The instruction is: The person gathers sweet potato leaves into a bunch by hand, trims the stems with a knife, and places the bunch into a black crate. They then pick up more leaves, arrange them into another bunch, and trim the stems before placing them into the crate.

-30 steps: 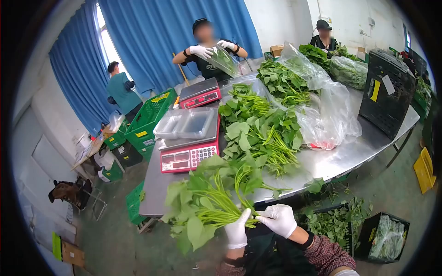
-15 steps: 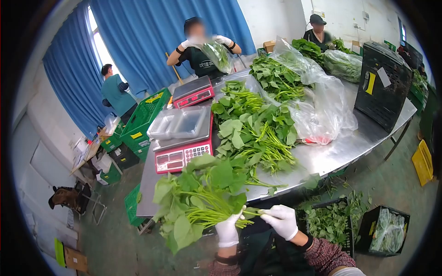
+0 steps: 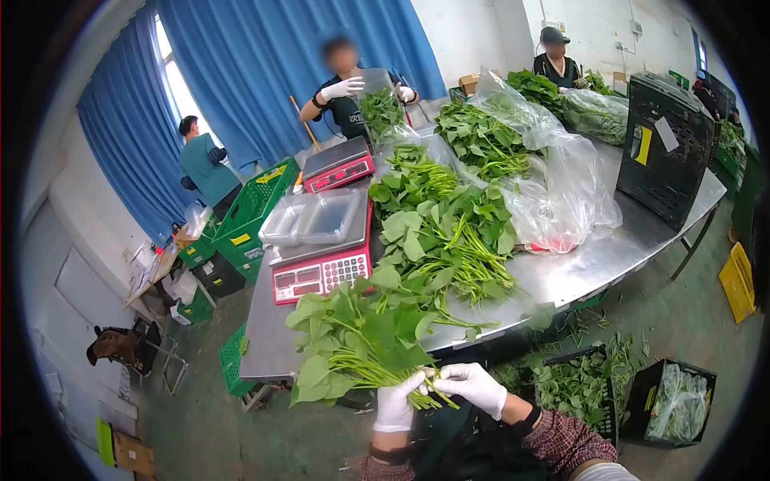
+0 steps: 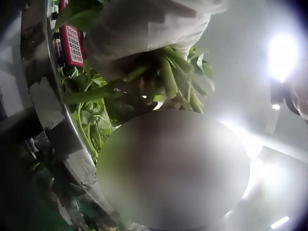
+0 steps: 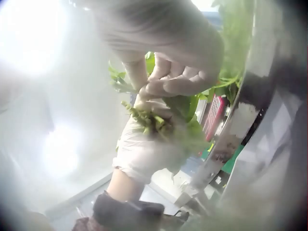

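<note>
White-gloved, my left hand [image 3: 396, 407] grips a bunch of leafy greens [image 3: 361, 341] by its stems, the broad leaves fanning out to the left over the table's near edge. Cut stem ends [image 4: 168, 79] poke out below the glove in the left wrist view. My right hand [image 3: 479, 390], gloved too, pinches at a stem right beside the left fingers. In the right wrist view the right hand [image 5: 168, 38] has its fingers curled close above the left hand [image 5: 147, 154]; its fingertips partly hide the stem there.
A red scale [image 3: 321, 276] bearing clear plastic trays [image 3: 309, 216] stands on the metal table [image 3: 561, 276]. Beside it lie piled greens [image 3: 449, 224] and a plastic bag [image 3: 569, 192]. A black crate [image 3: 670, 152] stands at right; a crate of leaves [image 3: 573, 389] sits below. Across the table, a person handles a bag [image 3: 381, 108].
Half a second ago my right hand was farther right, drawing a stem away from the bunch; now it is back against the left hand. The person opposite has lowered the bag from the face.
</note>
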{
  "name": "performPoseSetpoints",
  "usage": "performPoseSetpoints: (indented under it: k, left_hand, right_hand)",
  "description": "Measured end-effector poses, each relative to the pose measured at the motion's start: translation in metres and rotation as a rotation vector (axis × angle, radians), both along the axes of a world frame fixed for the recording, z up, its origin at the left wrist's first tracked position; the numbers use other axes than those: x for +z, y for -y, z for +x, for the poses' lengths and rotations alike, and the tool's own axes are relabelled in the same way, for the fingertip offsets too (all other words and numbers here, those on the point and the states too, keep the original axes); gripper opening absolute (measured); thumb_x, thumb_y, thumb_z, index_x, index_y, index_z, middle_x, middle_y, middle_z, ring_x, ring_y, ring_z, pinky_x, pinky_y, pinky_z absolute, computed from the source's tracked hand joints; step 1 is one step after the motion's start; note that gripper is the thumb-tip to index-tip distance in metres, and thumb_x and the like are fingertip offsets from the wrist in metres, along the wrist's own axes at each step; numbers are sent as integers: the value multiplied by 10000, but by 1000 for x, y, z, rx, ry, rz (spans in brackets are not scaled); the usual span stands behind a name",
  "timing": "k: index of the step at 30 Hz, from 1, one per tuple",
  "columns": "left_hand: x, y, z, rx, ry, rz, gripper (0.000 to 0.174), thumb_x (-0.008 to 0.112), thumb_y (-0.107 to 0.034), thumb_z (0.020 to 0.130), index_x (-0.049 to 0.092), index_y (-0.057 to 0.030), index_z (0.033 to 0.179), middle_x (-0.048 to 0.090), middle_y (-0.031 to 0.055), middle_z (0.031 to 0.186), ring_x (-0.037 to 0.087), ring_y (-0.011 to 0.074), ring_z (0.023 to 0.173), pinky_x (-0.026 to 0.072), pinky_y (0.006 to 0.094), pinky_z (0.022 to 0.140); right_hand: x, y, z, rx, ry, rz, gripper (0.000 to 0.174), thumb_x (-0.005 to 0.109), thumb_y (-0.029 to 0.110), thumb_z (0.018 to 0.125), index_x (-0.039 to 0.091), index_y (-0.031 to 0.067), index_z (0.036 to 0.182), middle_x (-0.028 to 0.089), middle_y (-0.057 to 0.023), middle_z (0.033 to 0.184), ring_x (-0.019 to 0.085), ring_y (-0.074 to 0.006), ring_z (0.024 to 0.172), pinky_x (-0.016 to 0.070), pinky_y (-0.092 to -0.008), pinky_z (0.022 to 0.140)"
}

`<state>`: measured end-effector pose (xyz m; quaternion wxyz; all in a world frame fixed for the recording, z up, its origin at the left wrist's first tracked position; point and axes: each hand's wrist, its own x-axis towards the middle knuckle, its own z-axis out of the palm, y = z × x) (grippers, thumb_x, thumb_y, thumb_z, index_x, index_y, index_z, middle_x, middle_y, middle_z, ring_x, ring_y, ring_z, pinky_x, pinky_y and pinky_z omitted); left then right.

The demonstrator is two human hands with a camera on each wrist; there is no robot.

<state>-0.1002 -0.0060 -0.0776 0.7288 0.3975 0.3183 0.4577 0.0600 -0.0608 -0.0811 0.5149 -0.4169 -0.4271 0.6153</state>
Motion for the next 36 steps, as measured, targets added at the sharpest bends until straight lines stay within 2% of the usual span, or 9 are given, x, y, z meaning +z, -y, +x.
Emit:
performPoseSetpoints:
  k: [5,7,11,14,15,19,27,35,36]
  left_hand:
    - [8,-2,1,259,44,-104,235,634,-8,795,565,33,1016,653,154,874,549,145,602,449,243,591]
    - [4,-12,-9,351,72,-139,240,636,-5,789,562,39,1013,653,152,861,547,143,617,440,241,620]
    - [1,-10,-7,372,15,-76,250,639,-13,794,548,13,1025,646,131,850,546,134,614,449,258,555]
    - [0,-6,2,260,-3,-82,220,631,1,790,559,28,997,652,132,845,558,138,609,445,241,576]
    - [2,-3,4,192,9,-103,205,629,12,788,565,39,980,655,137,839,563,138,606,439,229,589]
    - [-8,3,0,143,36,-99,224,630,-2,785,560,17,997,649,124,826,561,149,593,470,253,584]
    - [-11,4,1,165,17,-133,178,650,11,777,596,35,944,653,127,824,577,147,621,461,235,594]
    - [-9,1,17,247,-42,-109,158,645,8,780,577,26,922,659,160,804,570,146,549,449,232,506]
    - [-7,-1,16,256,-39,-97,161,648,6,779,575,24,922,659,160,803,568,146,547,445,230,504]
  right_hand:
    - [0,21,14,-252,6,188,191,517,179,929,569,39,811,515,-3,781,462,-62,665,390,-231,591]
    - [14,42,39,-787,418,414,185,464,190,952,553,54,864,501,-8,798,469,-83,673,397,-237,613]
    - [17,51,70,-1355,-409,336,212,433,224,954,524,38,1001,494,2,787,474,-89,681,400,-233,637]
    - [32,50,36,-728,312,140,194,494,105,871,610,0,985,586,-115,1108,584,-123,892,449,-267,765]
    - [10,36,40,-532,697,489,242,484,44,866,600,0,1075,578,-109,1144,592,-147,936,462,-291,808]
    - [14,6,2,-18,344,314,322,583,23,848,580,41,1169,630,-58,972,587,-115,789,483,-257,722]
    - [10,-2,-10,-428,1043,883,310,731,142,681,632,167,974,560,8,674,540,-177,559,412,-298,500]
    - [6,8,2,-481,835,601,62,728,126,704,675,93,707,619,-30,615,591,-169,511,463,-262,494]
    - [14,15,8,-373,501,366,74,723,127,720,670,76,705,621,-39,617,592,-158,512,460,-259,493]
